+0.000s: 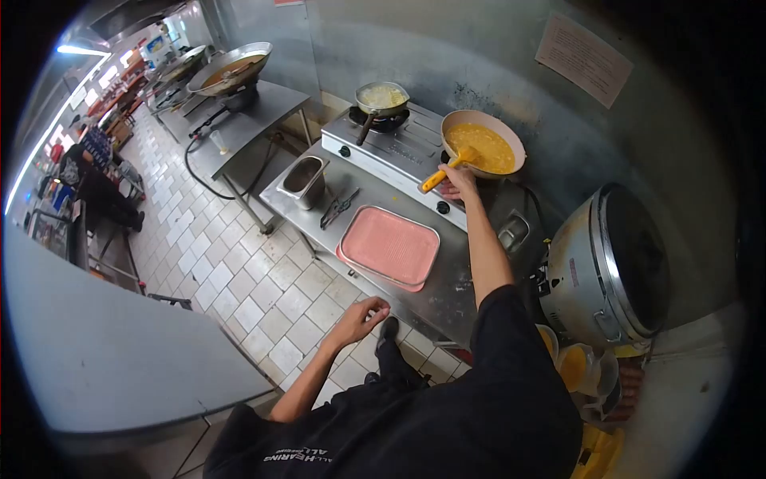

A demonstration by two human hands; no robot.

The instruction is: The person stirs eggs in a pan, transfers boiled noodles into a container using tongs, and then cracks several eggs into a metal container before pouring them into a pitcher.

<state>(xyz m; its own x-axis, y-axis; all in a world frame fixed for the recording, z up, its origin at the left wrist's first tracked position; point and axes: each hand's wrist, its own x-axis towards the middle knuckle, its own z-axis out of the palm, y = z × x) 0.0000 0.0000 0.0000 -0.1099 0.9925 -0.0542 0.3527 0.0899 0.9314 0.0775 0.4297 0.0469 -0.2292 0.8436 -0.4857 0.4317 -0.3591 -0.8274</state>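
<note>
- The right hand point(459, 184) is closed around the near end of a yellow-handled spatula point(444, 172). Its fingers wrap over the handle, and the arm is stretched forward across the stove.
- From the grip the spatula slants up and away into a round beige pan point(520, 144) filled with a thick yellow mixture point(483, 148). The working end is sunk in the mixture, so its shape is unclear; it is probably a flat blade.
- The pan sits just beyond the knuckles, on a burner of the steel tabletop gas stove point(395, 152).
- Left of the grip, on the other burner, stands a small metal saucepan of pale food point(381, 97), with its long handle pointing back toward the person.
- Nearer than the grip and to its left, a pink rectangular tray point(389, 246) lies flat on the steel counter point(455, 295). Metal tongs point(339, 207) and a rectangular steel container point(303, 177) lie further left.
- Right of the outstretched arm stands a large round steel cooker point(606, 271).
- The left hand point(359, 319) hangs low, fingers loosely curled and holding nothing. It is just off the counter's near edge and well apart from the spatula.
</note>
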